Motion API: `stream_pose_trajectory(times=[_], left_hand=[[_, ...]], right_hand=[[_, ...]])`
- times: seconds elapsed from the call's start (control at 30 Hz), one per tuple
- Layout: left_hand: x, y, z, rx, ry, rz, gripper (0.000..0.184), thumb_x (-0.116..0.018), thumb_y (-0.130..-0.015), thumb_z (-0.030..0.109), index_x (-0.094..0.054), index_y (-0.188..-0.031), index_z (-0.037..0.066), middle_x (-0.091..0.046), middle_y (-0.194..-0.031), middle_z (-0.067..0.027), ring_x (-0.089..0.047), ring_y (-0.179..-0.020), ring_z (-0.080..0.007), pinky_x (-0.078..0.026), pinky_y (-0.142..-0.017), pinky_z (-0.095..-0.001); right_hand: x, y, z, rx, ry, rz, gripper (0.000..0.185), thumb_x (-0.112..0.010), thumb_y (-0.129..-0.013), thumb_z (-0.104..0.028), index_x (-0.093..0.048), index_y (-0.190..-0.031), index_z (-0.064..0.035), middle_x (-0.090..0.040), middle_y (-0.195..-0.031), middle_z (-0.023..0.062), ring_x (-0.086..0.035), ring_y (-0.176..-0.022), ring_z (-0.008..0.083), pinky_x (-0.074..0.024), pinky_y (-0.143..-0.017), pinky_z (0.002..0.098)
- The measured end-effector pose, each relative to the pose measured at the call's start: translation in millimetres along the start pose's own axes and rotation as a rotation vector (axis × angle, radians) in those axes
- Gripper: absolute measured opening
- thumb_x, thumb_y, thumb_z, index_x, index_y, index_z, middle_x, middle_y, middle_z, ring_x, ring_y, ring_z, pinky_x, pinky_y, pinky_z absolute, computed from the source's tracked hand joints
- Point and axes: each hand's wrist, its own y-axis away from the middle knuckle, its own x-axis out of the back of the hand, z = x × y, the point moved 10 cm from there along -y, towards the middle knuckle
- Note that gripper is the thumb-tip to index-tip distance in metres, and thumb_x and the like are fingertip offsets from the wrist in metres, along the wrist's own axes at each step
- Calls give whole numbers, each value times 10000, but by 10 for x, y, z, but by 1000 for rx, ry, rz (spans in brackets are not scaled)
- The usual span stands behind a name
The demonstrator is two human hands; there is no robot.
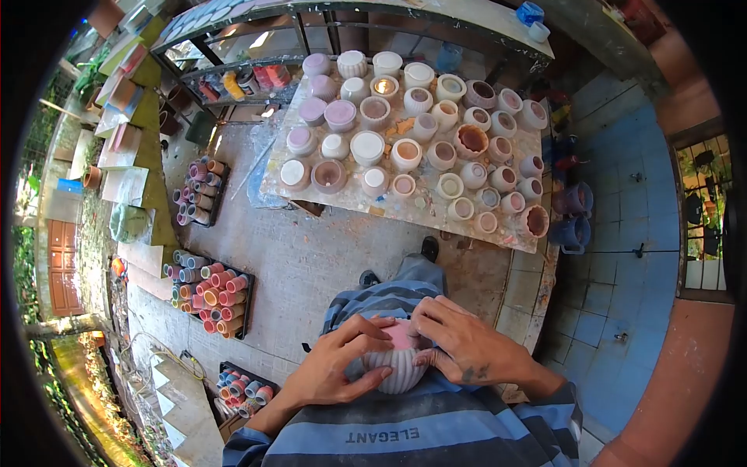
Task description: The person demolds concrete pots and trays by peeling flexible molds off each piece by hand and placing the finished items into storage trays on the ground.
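1. Both hands are on 1 ribbed pot (395,379); watching from far through the head camera, I find it between them, close before the striped shirt (482,420).
2. The left hand (342,354) curves around the pot's left side, with its fingers bent over the upper part and its thumb lying against the ribs.
3. The right hand (459,342) bends over the upper right side, its thumb also at the ribbed wall. So the grip encloses the pot from 2 sides; how strongly it presses, I cannot tell.
4. I judge neither hand to be clearly nearer. The pot's pink upper part faces up and away from the body, and the ribs run from there toward the shirt. Its long axis is foreshortened, and whether the base rests on the lap is hidden from me.
5. Beyond the hands, I see 2 dark shoes (429,249) on the pale floor (303,249).
6. Farther forward, the stained table (401,208) bears many pots, white, lilac and brownish, standing close together.
7. To the left are 3 groups of small coloured pots (222,300); to the right is a blue tiled wall (622,202).
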Motion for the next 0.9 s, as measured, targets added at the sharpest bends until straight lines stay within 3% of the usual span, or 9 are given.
stream_pose_trajectory(times=[0.37, 0.47, 0.53, 0.63, 0.73, 0.9], left_hand=[[-34, -162, 16, 11, -39, -37, 296, -753, -794, 49, -613, -1053, 13, -576, -1082, -140, -589, -1221, -359, -483, -1028, -451], [-29, -197, 25, -3, -33, -41, 297, -752, -794, 49, -609, -1051, 9, -586, -1099, -144, -588, -1221, -359, -479, -1039, -457], [-24, -209, 30, -31, -40, -32, 299, -751, -792, 47, -605, -1050, 7, -591, -1113, -148, -586, -1223, -361, -477, -1045, -464], [-27, -229, 32, -17, -48, -29, 299, -750, -792, 41, -604, -1051, 8, -589, -1111, -147, -583, -1228, -366, -478, -1044, -466], [-46, -249, 26, -26, -32, -33, 298, -747, -793, 31, -605, -1053, 5, -586, -1109, -147, -584, -1225, -373, -475, -1050, -463], [-58, -254, 18, -15, -32, -50, 299, -746, -791, 25, -605, -1053, -1, -584, -1105, -149, -593, -1209, -379, -476, -1049, -464]], right_hand=[[110, 90, 86, -20, 17, 39, 277, -702, -791, -48, -528, -997, 12, -493, -1043, 144, -499, -993, 332, -438, -896, 425], [229, 110, 211, -80, -217, 40, 281, -688, -822, -23, -564, -1073, -10, -502, -1071, 128, -529, -950, 306, -457, -863, 423], [494, 180, 326, -235, -61, 280, 326, -711, -828, -32, -635, -1144, -63, -544, -1089, 108, -587, -929, 277, -493, -822, 401], [366, 218, 328, -167, -55, 171, 295, -732, -837, -128, -682, -1126, -96, -607, -1079, 97, -623, -1021, 291, -509, -860, 391], [365, 210, 205, 7, -41, 234, 226, -769, -806, -167, -723, -1009, -77, -654, -1033, 82, -649, -968, 273, -527, -843, 381], [304, 234, 310, -47, -153, 209, 253, -787, -787, -204, -719, -992, -72, -675, -1032, 79, -663, -951, 276, -532, -837, 382]])
